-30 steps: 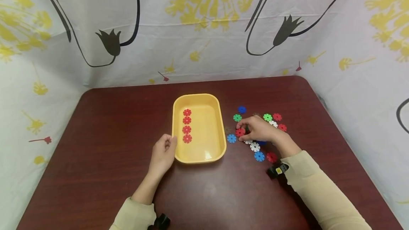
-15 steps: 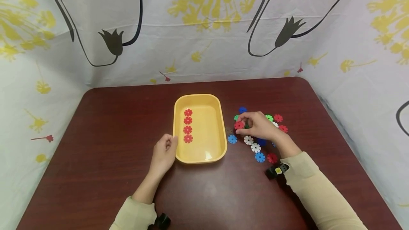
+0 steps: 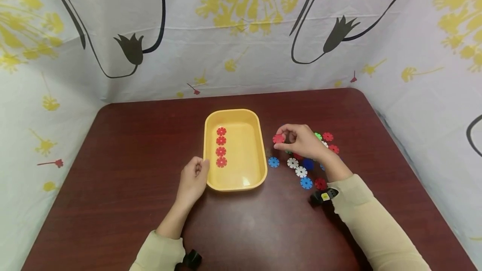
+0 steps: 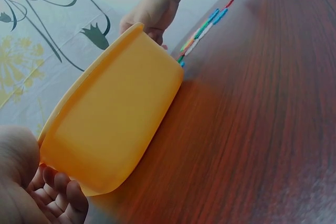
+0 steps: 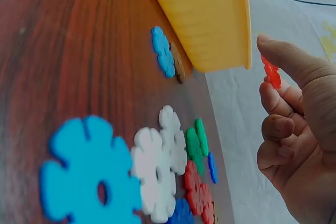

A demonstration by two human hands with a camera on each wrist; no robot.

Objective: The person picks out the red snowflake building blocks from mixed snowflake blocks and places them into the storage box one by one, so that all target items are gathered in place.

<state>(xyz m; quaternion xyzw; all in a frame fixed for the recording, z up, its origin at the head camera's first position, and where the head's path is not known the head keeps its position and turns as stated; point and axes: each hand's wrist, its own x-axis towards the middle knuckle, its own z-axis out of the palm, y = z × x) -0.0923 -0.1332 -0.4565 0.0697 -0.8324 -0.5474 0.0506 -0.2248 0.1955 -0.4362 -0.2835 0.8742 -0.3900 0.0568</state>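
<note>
My right hand [image 3: 304, 142] pinches a red snowflake disc [image 3: 278, 138] between thumb and fingers, just right of the yellow tray [image 3: 244, 149]. In the right wrist view the pinched disc [image 5: 271, 72] is held above the table, its edge partly covered by the thumb. My left hand [image 3: 193, 181] grips the tray's near-left side; the left wrist view shows its fingers [image 4: 60, 187] curled at the tray wall. Inside the tray, several red snowflake discs [image 3: 221, 152] lie in a column along the left.
Loose snowflake discs lie right of the tray: light blue [image 3: 273, 162], white [image 3: 292, 163], dark blue [image 3: 308, 164], red [image 3: 328, 136] and others. My right hand covers some. A patterned cloth [image 3: 241, 66] hangs behind the dark red table [image 3: 143, 145].
My right hand has lifted the red disc from among the loose pieces and moved it away from me and slightly left. The left hand stays at the tray.
</note>
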